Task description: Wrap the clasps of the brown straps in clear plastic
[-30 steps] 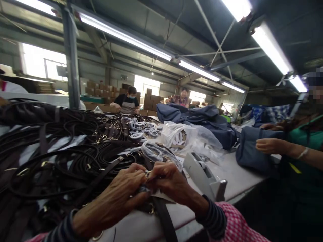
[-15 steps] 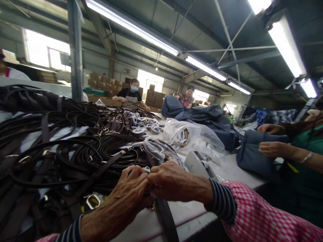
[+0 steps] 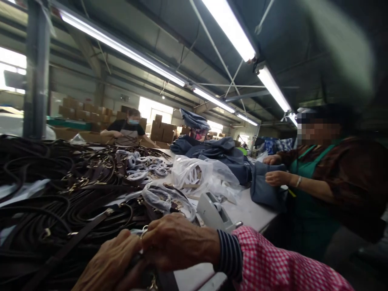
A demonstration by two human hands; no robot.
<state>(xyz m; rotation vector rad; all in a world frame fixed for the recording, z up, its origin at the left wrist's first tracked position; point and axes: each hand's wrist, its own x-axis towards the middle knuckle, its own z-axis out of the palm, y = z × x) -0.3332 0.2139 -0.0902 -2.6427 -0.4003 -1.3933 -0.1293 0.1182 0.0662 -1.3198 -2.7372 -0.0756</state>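
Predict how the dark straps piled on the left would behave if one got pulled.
The dark straps look flexible but springy, given their smooth, rounded loops. They would probably snag, since they overlap and carry gold-toned metal fittings.

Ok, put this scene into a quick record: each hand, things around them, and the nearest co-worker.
Left hand: fingers bent, grip hidden
Right hand: against the left hand, touching a small metal ring; grip partly hidden
Ahead: grey tape dispenser, clear plastic bag
Left side: heap of dark straps
Co-worker: at right, green apron, hands on blue-grey fabric
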